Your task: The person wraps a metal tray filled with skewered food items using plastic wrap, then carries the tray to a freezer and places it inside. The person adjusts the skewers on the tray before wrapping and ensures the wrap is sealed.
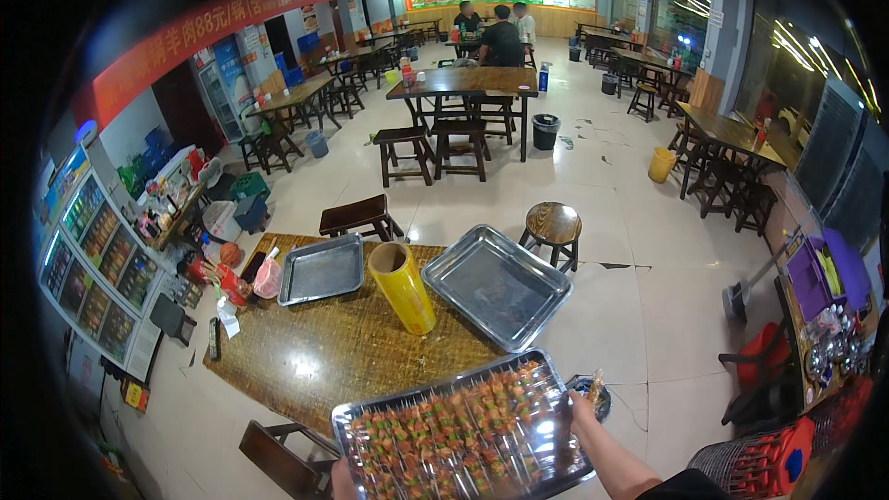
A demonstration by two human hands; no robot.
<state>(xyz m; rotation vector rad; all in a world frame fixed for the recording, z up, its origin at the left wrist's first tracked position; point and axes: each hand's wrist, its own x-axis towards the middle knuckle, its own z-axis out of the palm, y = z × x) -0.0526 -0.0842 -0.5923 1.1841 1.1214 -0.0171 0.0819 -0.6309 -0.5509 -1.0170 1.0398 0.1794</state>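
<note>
Both my hands hold a metal tray (336, 423) of skewered meat with green pieces (444, 430), low in the view at the table's near edge. Shiny clear film covers the skewers. My left hand (342, 478) grips the tray's left side, mostly cut off by the picture's lower edge. My right hand (582, 413) holds its right side. Beyond it, on the brown wooden table (298, 361), a yellow roll of cling film (403, 288) stands upright, leaning in the view. An empty metal tray (496, 285) lies right of the roll and a smaller empty tray (323, 269) left of it.
A remote control (214, 339), a pink bag (267, 278) and bottles are at the table's left end. A wooden stool (281, 455) stands at the near left, a round stool (553, 223) beyond the right side. A bin (590, 399) sits beside the table. People (501, 38) sit far back.
</note>
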